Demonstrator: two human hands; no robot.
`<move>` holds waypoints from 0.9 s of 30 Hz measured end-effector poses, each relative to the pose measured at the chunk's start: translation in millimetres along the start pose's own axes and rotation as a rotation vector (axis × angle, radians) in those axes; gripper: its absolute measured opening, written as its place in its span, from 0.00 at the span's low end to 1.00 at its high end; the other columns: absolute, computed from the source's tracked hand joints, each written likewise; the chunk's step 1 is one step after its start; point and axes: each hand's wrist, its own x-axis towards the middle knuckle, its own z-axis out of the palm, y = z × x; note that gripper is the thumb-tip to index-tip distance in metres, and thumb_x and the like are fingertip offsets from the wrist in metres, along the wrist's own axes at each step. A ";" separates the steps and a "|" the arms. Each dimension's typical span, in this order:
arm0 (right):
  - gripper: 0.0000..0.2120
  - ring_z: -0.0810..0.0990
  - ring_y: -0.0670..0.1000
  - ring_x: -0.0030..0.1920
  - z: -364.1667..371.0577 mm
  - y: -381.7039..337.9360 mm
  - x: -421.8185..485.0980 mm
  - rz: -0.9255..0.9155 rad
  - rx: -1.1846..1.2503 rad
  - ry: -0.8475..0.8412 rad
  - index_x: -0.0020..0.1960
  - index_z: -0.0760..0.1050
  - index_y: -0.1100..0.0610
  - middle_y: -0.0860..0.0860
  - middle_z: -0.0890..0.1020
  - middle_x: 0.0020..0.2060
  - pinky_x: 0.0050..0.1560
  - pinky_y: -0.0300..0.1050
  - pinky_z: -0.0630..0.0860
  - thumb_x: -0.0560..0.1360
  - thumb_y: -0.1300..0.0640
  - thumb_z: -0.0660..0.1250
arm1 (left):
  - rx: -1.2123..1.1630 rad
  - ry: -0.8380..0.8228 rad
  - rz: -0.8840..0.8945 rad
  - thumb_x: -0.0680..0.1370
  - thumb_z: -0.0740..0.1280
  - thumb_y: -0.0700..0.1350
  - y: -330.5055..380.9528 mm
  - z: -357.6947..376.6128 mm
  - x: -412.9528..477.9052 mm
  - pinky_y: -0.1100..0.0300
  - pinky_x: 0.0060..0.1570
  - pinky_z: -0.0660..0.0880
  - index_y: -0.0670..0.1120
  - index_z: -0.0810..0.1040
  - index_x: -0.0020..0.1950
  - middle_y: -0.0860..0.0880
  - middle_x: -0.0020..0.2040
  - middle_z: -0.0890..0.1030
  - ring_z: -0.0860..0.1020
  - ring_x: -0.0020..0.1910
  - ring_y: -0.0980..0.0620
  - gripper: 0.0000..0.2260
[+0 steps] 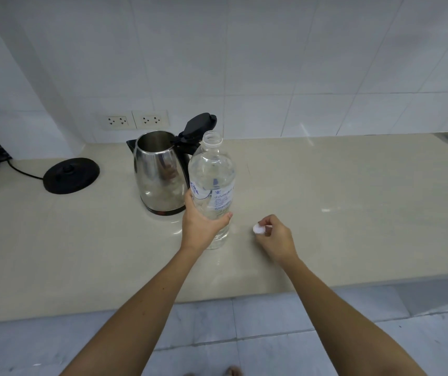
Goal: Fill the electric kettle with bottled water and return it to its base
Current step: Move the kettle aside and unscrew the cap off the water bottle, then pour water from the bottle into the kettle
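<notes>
Kettle (160,175) sits centre frame on the counter (353,199), lid (198,127) flipped up, mouth open, off its base (72,175), which lies to the left w/ its cord running toward the frame's left edge. Steel body looks slick and rigid; I'd judge it light now, much heavier once filled, so I'd take it by the black handle behind the bottle, not the shell.

Bottle (212,180) stands just right of the kettle, uncapped, approx. full, so it's heavy and thin-walled. My read: squeeze too hard and water jumps out the neck. Best hold is mid-body at the label.

Left hand (201,226) is wrapped round the bottle's lower half, thumb across the front. Right hand (274,237) is lower right of it, pinching the small white cap (258,228) btwn fingertips, just above the counter.

Next, I reckon: park the cap, then tilt the bottle slowly over the kettle mouth.

Wall sockets (137,120) sit behind the kettle, upper left of centre.
</notes>
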 end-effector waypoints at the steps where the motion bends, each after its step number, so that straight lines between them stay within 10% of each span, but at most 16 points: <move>1: 0.06 0.80 0.53 0.45 1.9 1.4 0.5 0.005 -0.042 -0.014 0.47 0.74 0.57 0.52 0.82 0.44 0.41 0.35 0.72 0.72 0.60 0.69 | 0.003 -0.002 -0.002 0.63 0.81 0.44 -0.1 -0.1 0.5 0.64 0.59 0.70 0.53 0.61 0.68 0.56 0.60 0.75 0.75 0.60 0.56 0.40; 11: 0.12 0.74 0.55 0.55 6.0 0.2 10.5 -0.010 -0.518 -0.132 0.53 0.71 0.53 0.50 0.80 0.50 0.50 0.47 0.72 0.71 0.55 0.65 | -0.023 0.030 -0.025 0.59 0.80 0.50 0.2 -0.3 2.4 0.57 0.63 0.74 0.58 0.65 0.64 0.56 0.59 0.77 0.77 0.60 0.55 0.38; 27: 0.14 0.78 0.52 0.54 20.1 -99.5 58.1 -0.116 -0.200 -0.099 0.59 0.72 0.56 0.50 0.80 0.53 0.54 0.46 0.74 0.75 0.55 0.65 | 0.062 0.172 -0.038 0.62 0.81 0.43 14.0 -79.4 5.9 0.61 0.53 0.76 0.51 0.70 0.62 0.54 0.52 0.80 0.80 0.51 0.55 0.33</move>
